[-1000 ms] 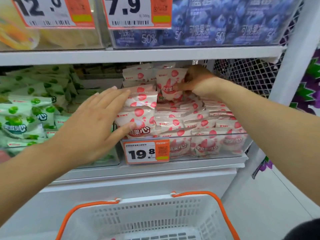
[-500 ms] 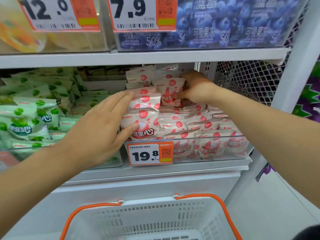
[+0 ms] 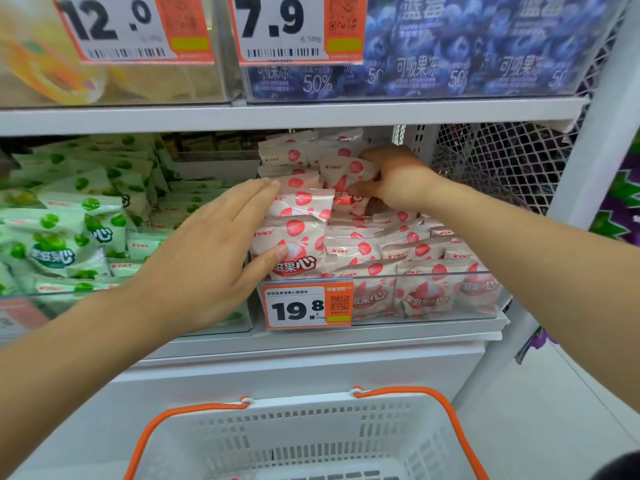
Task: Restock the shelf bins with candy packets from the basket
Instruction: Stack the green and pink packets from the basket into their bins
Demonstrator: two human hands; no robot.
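The right hand (image 3: pixel 391 178) has pushed its pink-and-white candy packet (image 3: pixel 341 178) lower into the clear plastic bin (image 3: pixel 433 306), fingers still curled on it. The left hand (image 3: pixel 207 261) stays flat, fingers straight, steadying the front packets. The white basket with orange handles (image 3: pixel 294 434) waits below, so this packet looks nearly stocked.

bright even light, soft blur, edges warped.

A shop, at a snack aisle: white metal shelves (image 3: pixel 294 116) carry clear bins (image 3: pixel 433 308) heaped with pink packets (image 3: pixel 349 251) and green packets (image 3: pixel 62 247), blue pouches (image 3: pixel 467 46) on the shelf above. Orange price tags (image 3: pixel 308 303) with barcodes and QR codes hang on the bins' front edges. A white basket (image 3: pixel 311 434) with orange handles sits below
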